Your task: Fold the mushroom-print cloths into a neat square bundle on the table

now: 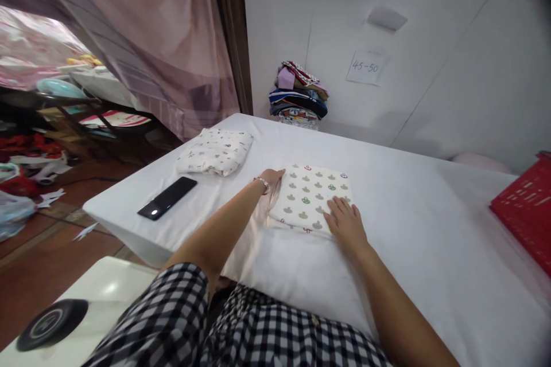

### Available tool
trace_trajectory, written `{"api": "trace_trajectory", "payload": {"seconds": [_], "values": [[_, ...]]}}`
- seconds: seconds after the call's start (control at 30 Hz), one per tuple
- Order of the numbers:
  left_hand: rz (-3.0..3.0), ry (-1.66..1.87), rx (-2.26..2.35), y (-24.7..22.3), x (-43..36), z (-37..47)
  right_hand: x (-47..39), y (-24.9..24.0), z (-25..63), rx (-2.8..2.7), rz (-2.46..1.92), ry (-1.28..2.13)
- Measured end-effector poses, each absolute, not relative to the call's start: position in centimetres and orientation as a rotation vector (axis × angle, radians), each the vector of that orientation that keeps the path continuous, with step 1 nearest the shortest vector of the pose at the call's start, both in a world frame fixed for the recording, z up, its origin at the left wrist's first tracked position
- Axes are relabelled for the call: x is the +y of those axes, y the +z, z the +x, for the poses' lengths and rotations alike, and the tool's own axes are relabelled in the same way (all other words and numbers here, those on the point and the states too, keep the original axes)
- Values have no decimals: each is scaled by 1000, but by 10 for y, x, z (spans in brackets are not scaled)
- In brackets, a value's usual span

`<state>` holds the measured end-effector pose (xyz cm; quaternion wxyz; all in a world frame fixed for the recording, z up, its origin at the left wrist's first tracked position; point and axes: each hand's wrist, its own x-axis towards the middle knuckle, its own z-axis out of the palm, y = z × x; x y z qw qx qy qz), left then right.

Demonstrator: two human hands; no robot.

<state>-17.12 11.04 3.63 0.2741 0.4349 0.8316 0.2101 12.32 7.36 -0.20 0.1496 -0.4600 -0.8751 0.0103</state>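
A neatly folded white cloth (310, 198) printed with grey mushroom shapes and a few green and red ones lies flat in front of me. My left hand (271, 178), with a bracelet at the wrist, touches its far left edge. Most of that hand's fingers are hidden, so their grip is unclear. On the cloth's near right edge rests my right hand (345, 222), palm down, fingers stretched out. Farther left lies a second folded white cloth (217, 151) with a small scattered print, away from both hands.
A black phone (167, 198) lies on the white-covered table (413, 229). Folded clothes (298, 94) are stacked against the wall behind it. A red plastic basket (527, 206) stands at the right. A white surface (112, 284) with a round black object (52, 324) is at lower left.
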Motion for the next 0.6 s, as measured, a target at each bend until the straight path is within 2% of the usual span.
{"api": "trace_trajectory", "payload": {"seconds": [0.3,0.6], "values": [[1219,644,2061,39,65,-160,75,-5,123,-2497,-1292,-50],[1220,652,2154,31,60,-158,75,-8,126,-2526,-1207,-79]]}}
